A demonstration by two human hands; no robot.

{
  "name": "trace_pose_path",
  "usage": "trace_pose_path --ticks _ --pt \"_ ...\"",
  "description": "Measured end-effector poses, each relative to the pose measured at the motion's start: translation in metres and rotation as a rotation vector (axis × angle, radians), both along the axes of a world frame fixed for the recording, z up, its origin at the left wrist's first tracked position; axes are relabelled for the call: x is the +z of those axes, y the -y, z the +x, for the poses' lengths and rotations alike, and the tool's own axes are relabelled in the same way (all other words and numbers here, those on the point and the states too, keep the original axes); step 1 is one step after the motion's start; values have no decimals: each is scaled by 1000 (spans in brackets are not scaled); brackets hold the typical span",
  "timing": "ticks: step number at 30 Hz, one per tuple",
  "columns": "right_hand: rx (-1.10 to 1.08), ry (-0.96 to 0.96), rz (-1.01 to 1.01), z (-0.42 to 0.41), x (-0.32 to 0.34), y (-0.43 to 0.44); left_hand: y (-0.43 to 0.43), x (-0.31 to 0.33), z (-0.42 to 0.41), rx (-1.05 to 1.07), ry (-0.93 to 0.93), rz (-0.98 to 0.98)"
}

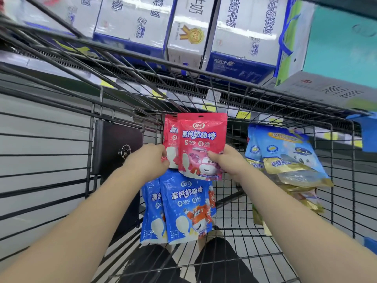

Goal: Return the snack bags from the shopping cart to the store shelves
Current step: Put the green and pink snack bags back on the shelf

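The black wire shopping cart point(51, 139) fills most of the view, with the store shelf beyond its far rim carrying white-and-blue milk cases point(132, 23) and, toward the right, a teal and green box point(342, 43). A black panel point(116, 144) stands against the cart's far left corner. Against the cart's right wall a stack of pale-blue-and-gold snack bags point(289, 156) leans, overlapping one another. Near the middle of the cart, closer to the person, two blue snack bags point(183, 207) overlap, the front one printed with a red-and-white cartoon plane. Just above them, held up in front of the cart's far wall, are two red snack bags, the front red bag point(202, 137) partly covering the rear red bag point(170, 131) to its left. The right hand point(226, 160) grips the front red bag at its lower right edge, thumb curled onto the printed face and the other fingers behind it. The left hand point(146, 160) pinches the rear red bag at its lower left edge, fingers curled round that edge. Dark trousers point(214, 260) show through the cart's wire floor at the near edge.
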State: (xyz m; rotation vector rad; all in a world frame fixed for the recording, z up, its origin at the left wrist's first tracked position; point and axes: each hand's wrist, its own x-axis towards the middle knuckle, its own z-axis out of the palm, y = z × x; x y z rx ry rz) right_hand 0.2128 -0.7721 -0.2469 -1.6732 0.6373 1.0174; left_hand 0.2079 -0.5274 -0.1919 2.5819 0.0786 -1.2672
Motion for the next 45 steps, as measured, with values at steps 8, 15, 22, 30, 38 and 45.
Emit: trace_pose_path --ticks 8,15,22,30,38,45 --pt "-26 38 -36 -30 37 45 15 -28 2 238 -106 -66" --pt "-107 77 -19 -50 43 62 37 -67 12 466 -18 -70" --pt "-120 125 -62 -60 38 77 45 -104 20 571 40 6" --pt "-157 105 -48 -58 32 83 56 -107 12 690 135 -6" --pt "-255 74 -2 -60 21 83 53 -89 9 700 -85 -286" --pt "-358 60 115 -61 46 74 23 -54 -14 929 -82 -528"
